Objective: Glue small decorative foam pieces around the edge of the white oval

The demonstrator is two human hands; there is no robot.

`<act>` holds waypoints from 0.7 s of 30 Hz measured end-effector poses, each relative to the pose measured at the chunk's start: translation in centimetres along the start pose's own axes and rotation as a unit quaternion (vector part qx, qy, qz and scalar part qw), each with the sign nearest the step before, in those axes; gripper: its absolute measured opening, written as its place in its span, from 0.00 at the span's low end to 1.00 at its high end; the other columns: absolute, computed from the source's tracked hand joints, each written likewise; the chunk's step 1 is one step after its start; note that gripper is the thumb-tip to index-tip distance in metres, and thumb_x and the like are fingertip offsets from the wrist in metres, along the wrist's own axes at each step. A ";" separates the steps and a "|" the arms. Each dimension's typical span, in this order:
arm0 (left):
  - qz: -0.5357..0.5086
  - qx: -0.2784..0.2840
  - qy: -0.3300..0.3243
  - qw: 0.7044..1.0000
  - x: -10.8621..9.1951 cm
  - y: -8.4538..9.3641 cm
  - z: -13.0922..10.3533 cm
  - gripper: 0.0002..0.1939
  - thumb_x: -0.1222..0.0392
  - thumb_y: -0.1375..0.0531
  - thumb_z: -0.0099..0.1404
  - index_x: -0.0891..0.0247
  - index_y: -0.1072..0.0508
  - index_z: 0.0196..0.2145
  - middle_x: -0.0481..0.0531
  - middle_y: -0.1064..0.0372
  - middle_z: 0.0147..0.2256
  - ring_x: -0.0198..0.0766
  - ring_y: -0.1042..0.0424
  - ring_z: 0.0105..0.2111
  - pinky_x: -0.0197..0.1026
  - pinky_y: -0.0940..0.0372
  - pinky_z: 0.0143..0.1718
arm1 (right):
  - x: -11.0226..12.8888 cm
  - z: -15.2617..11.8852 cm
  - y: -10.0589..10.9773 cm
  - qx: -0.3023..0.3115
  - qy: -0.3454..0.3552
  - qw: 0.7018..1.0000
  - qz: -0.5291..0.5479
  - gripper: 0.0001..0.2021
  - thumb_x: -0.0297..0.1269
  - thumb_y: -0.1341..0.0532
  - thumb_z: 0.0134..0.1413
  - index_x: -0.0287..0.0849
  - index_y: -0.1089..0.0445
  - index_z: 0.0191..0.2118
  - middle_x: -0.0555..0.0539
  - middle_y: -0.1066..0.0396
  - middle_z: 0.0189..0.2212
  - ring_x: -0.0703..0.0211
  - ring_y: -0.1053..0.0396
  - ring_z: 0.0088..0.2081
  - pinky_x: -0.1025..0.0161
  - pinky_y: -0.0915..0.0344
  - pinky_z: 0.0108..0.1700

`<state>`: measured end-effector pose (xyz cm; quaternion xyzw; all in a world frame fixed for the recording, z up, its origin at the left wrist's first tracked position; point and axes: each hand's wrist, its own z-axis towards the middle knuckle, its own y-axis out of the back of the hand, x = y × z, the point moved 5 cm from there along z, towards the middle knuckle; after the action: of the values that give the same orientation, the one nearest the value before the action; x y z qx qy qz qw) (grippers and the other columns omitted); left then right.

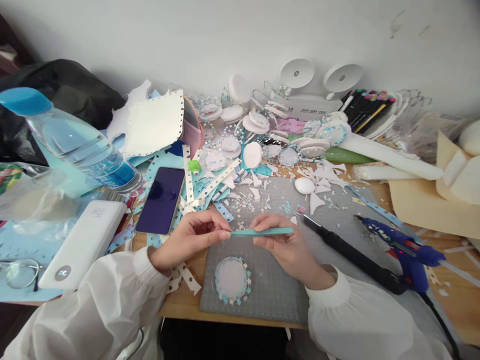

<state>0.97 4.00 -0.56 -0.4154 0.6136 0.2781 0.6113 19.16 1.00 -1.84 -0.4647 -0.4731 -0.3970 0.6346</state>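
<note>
A: Strip position? The teal paper strip (pixel 261 231) is held level above the cutting mat (pixel 277 295), long axis running left to right

B: Grip state? Its ends are pinched by the left hand (pixel 187 239) and right hand (pixel 288 247), with the round decorated disc (pixel 231 279) lying just below

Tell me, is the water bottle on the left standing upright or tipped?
Tipped. The water bottle leans steeply, its blue cap up at the far left and its base down beside the phone.
</note>
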 end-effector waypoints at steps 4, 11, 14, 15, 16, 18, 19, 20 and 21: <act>0.001 0.027 0.014 1.000 0.2 -0.2 -0.1 0.11 0.56 0.33 0.58 0.67 0.28 0.29 0.46 0.38 0.24 0.30 0.42 0.24 0.33 0.45 0.26 | -0.1 0.0 0.0 0.002 0.004 1.000 0.005 0.08 0.29 0.33 0.51 0.51 0.26 0.35 0.52 0.28 0.38 0.62 0.30 0.40 0.62 0.30 0.43; 0.003 0.098 0.009 0.995 0.3 -0.6 -0.4 0.15 0.51 0.37 0.62 0.66 0.34 0.28 0.45 0.43 0.25 0.30 0.46 0.24 0.34 0.49 0.26 | 0.3 -0.1 -0.3 0.023 0.015 1.000 -0.008 0.09 0.28 0.34 0.52 0.51 0.26 0.36 0.52 0.27 0.38 0.63 0.29 0.41 0.63 0.30 0.43; 0.007 0.104 0.002 0.995 0.6 -0.4 -0.5 0.17 0.48 0.38 0.62 0.66 0.35 0.29 0.45 0.45 0.25 0.31 0.48 0.25 0.35 0.52 0.26 | 0.6 -0.1 -0.5 0.020 0.023 0.999 -0.036 0.07 0.29 0.32 0.50 0.49 0.25 0.35 0.51 0.26 0.37 0.62 0.28 0.41 0.62 0.30 0.45; 0.004 0.104 0.001 0.995 0.7 -0.4 -0.5 0.18 0.48 0.38 0.62 0.66 0.35 0.29 0.45 0.46 0.25 0.31 0.48 0.25 0.35 0.52 0.26 | 0.7 -0.1 -0.5 0.019 0.026 0.999 -0.040 0.08 0.28 0.32 0.50 0.50 0.25 0.35 0.52 0.26 0.37 0.62 0.28 0.41 0.62 0.30 0.45; -0.001 0.105 0.000 0.994 0.8 -0.3 -0.5 0.18 0.48 0.38 0.63 0.66 0.35 0.29 0.45 0.46 0.25 0.31 0.49 0.25 0.36 0.53 0.26 | 0.7 -0.1 -0.5 0.018 0.028 0.999 -0.040 0.08 0.28 0.32 0.49 0.50 0.25 0.34 0.52 0.25 0.37 0.63 0.28 0.40 0.62 0.30 0.45; -0.011 0.111 -0.001 0.994 0.9 -0.3 -0.5 0.17 0.48 0.39 0.63 0.65 0.35 0.29 0.46 0.46 0.25 0.31 0.49 0.25 0.36 0.53 0.26 | 0.6 -0.1 -0.5 0.015 0.027 0.999 -0.033 0.10 0.27 0.31 0.49 0.51 0.25 0.34 0.53 0.25 0.37 0.64 0.28 0.40 0.64 0.30 0.45; -0.016 0.115 -0.002 0.993 0.9 -0.4 -0.5 0.17 0.49 0.39 0.63 0.65 0.35 0.29 0.46 0.46 0.25 0.31 0.49 0.25 0.36 0.53 0.27 | 0.5 -0.1 -0.5 0.014 0.026 0.999 -0.029 0.10 0.27 0.31 0.48 0.51 0.25 0.34 0.54 0.25 0.36 0.64 0.27 0.40 0.64 0.30 0.44; -0.021 0.119 -0.003 0.993 0.9 -0.4 -0.6 0.16 0.50 0.39 0.63 0.65 0.35 0.28 0.46 0.45 0.26 0.32 0.48 0.26 0.36 0.53 0.27 | 0.5 -0.1 -0.4 0.013 0.025 0.999 -0.026 0.10 0.27 0.31 0.48 0.51 0.25 0.34 0.54 0.25 0.36 0.64 0.27 0.40 0.65 0.30 0.44; -0.026 0.123 -0.004 0.992 0.8 -0.5 -0.6 0.16 0.50 0.39 0.63 0.65 0.35 0.28 0.46 0.45 0.26 0.32 0.48 0.26 0.36 0.53 0.27 | 0.5 -0.2 -0.4 0.013 0.025 0.999 -0.024 0.10 0.26 0.31 0.48 0.51 0.24 0.34 0.54 0.25 0.36 0.64 0.27 0.40 0.65 0.30 0.43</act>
<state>1.16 3.14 -1.26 -0.3517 0.6298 0.1867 0.6670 18.95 0.71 -1.33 -0.4348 -0.4732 -0.4178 0.6423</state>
